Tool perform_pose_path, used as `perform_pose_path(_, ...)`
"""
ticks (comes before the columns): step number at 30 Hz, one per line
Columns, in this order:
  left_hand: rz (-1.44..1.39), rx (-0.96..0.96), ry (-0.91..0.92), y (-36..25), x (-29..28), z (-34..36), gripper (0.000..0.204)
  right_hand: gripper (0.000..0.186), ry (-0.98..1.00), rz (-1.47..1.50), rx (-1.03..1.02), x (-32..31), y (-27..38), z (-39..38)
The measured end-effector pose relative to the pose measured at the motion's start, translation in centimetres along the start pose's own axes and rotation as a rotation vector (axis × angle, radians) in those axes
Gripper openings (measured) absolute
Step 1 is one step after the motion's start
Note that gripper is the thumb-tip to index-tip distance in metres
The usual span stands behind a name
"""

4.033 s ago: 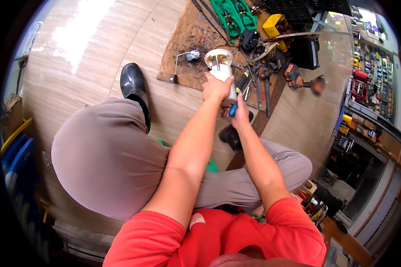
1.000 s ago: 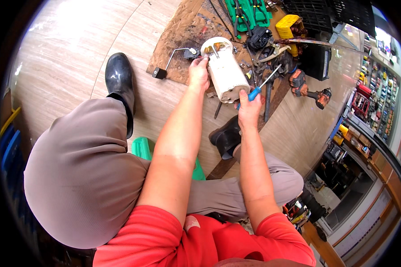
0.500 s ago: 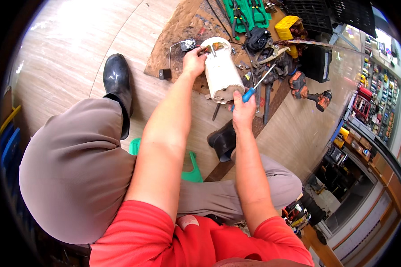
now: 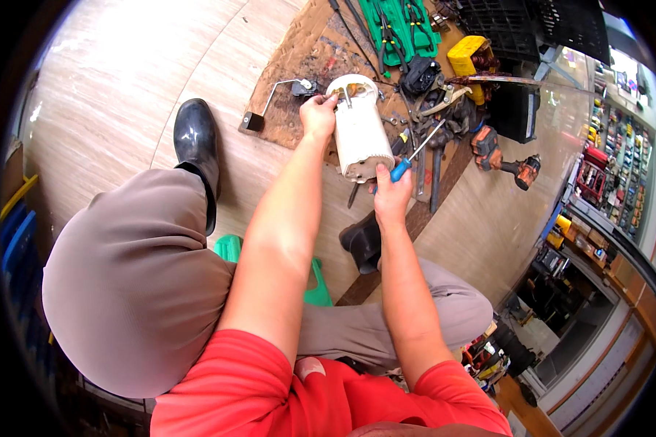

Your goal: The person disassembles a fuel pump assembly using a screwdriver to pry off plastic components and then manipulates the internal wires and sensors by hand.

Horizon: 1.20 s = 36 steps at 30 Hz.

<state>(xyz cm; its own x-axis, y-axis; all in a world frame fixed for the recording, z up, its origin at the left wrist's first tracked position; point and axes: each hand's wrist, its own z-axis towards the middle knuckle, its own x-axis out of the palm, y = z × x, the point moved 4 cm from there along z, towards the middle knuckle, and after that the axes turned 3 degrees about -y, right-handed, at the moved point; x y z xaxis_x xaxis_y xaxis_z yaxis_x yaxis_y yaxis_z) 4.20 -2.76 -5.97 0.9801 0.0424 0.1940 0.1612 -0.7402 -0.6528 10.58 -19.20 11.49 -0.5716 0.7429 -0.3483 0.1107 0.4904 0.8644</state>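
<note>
A white cylindrical fuel pump module [image 4: 362,133] is held tilted between my hands above the cardboard. My left hand [image 4: 318,116] grips its far end by the round flange, fingers closed and partly hidden behind it. From that side a thin wire arm runs out to a small black float [image 4: 252,122]. My right hand [image 4: 393,193] is wrapped round the blue handle of a screwdriver [image 4: 401,170], its thumb against the module's near end. The screwdriver's shaft points away to the far right, clear of the module.
Stained cardboard [image 4: 280,73] lies on the floor under the work. Beyond it are a green tool case [image 4: 401,33] with pliers, a yellow container [image 4: 468,57] and loose metal tools. A cordless drill [image 4: 504,158] lies to the right. My boots [image 4: 196,138] flank a green stool [image 4: 318,288].
The view has shifted slightly. The module's near end and my right hand with the screwdriver have moved a little left and toward me. Both hands keep their hold.
</note>
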Motion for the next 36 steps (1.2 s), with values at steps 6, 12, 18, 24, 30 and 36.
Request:
perform_pose_path(6, -0.077, -0.001, -0.027, -0.2, -0.3, -0.7, 0.019, 0.040, 0.001, -0.008, -0.014, 0.1, -1.0, -1.0)
perform_pose_path(12, 0.059, 0.149, -0.019, -2.2, -1.2, -0.9, 0.016, 0.039, -0.015, 0.072, -0.015, 1.0, -1.7, -0.9)
perform_pose_path(18, 0.048, 0.199, -0.015, -3.8, -1.1, -0.5, 0.016, 0.038, -0.029, 0.179, 0.059, 1.9, -2.4, -1.1)
perform_pose_path(24, -0.188, 0.182, 0.100, -3.9, -0.3, -1.1, 0.020, 0.036, 0.021, 0.351, 0.125, 2.2, -3.7, -0.7)
perform_pose_path(30, -0.099, 0.137, 0.032, -4.4, -0.6, -1.4, 0.028, 0.044, 0.076, 0.412, 0.170, 2.3, -5.5, -1.5)
perform_pose_path(36, -0.138, 0.135, -0.010, -5.0, -0.8, -1.0, 0.025, 0.048, 0.100, 0.406, 0.185, 2.4, -6.1, -1.6)
